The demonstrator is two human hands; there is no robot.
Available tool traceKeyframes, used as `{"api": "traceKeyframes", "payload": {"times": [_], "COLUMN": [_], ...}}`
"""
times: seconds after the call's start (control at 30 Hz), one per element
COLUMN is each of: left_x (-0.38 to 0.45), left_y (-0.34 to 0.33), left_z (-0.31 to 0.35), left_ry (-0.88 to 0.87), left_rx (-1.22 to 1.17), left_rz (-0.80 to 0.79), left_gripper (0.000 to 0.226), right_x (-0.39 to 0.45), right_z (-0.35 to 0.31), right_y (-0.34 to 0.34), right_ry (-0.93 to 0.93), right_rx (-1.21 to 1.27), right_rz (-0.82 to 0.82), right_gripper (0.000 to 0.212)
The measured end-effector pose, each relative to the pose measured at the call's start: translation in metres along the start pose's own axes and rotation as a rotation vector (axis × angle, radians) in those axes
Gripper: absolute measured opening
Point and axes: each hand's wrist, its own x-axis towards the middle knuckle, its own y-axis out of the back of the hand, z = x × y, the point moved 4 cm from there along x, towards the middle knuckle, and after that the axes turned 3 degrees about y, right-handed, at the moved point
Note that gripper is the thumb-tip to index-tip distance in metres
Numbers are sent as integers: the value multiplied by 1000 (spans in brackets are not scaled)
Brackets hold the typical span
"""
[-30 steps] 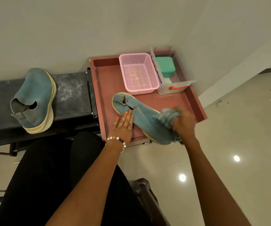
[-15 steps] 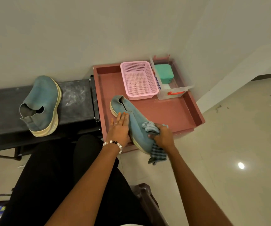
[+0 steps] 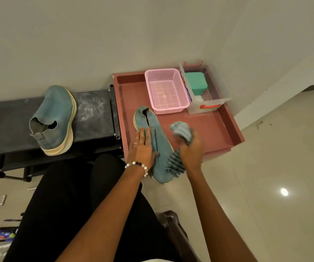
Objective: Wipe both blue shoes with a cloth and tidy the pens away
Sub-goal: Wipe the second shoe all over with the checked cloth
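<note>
One blue shoe (image 3: 160, 146) lies on its side across the front edge of the red tray (image 3: 218, 127), toe sticking out over the floor. My left hand (image 3: 142, 148) presses flat on its left side with straight fingers. My right hand (image 3: 192, 150) grips a striped blue-grey cloth (image 3: 181, 130) at the shoe's right side; the cloth is blurred and part of it hangs below the hand. The second blue shoe (image 3: 55, 118) lies on the black bench (image 3: 93, 114) to the left. Several pens (image 3: 4, 228) lie on the floor at the lower left.
A pink mesh basket (image 3: 166, 91) and a clear plastic box (image 3: 209, 103) holding a green case (image 3: 195, 83) stand at the back of the tray. The wall runs close behind. Tiled floor stretches to the right. My black-clad legs fill the lower middle, a dark stool beneath them.
My right hand with the cloth moved from the shoe's toe up and right along its side. The left hand stayed pressed on the shoe. The camera shifted slightly.
</note>
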Motion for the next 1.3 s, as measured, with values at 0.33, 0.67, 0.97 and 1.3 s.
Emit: {"api": "traceKeyframes", "payload": {"times": [0.33, 0.67, 0.97, 1.3], "left_x": [-7, -6, -7, -2], "left_y": [-3, 1, -8, -8], "left_z": [-19, -14, -12, -11], "left_ry": [218, 136, 68, 78], "left_rx": [199, 148, 272, 339], "left_rz": [24, -59, -98, -85], "left_gripper": [82, 91, 83, 84], "right_x": [-3, 13, 26, 37], "right_z": [30, 41, 31, 24], "right_y": [-47, -29, -36, -65], "right_ry": [213, -178, -194, 17], "right_rx": [-426, -23, -5, -491], "right_rz": [-381, -259, -104, -399], "right_gripper": [61, 44, 48, 48]}}
